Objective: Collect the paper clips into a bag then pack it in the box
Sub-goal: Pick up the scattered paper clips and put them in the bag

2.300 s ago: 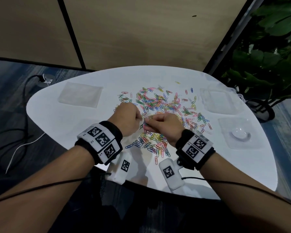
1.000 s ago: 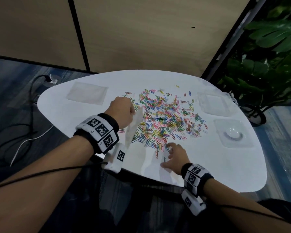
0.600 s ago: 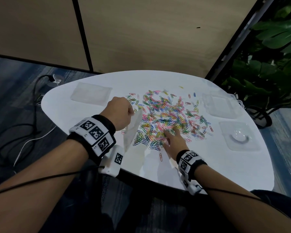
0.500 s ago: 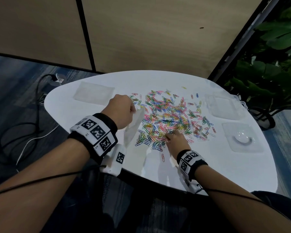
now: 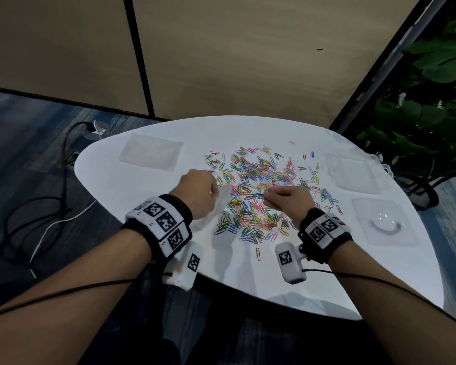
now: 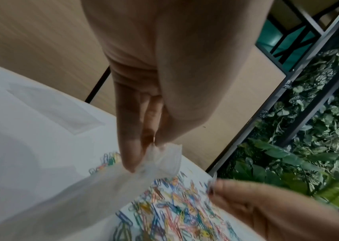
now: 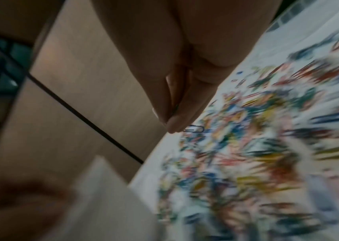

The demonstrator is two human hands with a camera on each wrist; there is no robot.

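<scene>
Several coloured paper clips (image 5: 258, 188) lie scattered over the middle of the white table (image 5: 327, 272). My left hand (image 5: 199, 192) pinches the top edge of a clear plastic bag (image 5: 216, 206) at the pile's left side; the bag (image 6: 94, 192) hangs down from my fingertips (image 6: 129, 163). My right hand (image 5: 287, 200) is raised above the pile, fingers curled, pinching a dark paper clip (image 7: 193, 128) between thumb and fingertips (image 7: 177, 124). It is a short way right of the bag's mouth. Two clear plastic boxes (image 5: 352, 175) (image 5: 383, 221) lie flat at the table's right.
A stack of clear bags (image 5: 150, 155) lies at the table's far left. One stray clip (image 5: 258, 254) sits near the front edge. Cables (image 5: 42, 227) lie on the carpet to the left, green plants (image 5: 421, 114) stand at the right, and a wooden wall panel is behind.
My right hand has lifted off the pile with a clip pinched and moved left towards the bag. The left hand keeps holding the bag in about the same place.
</scene>
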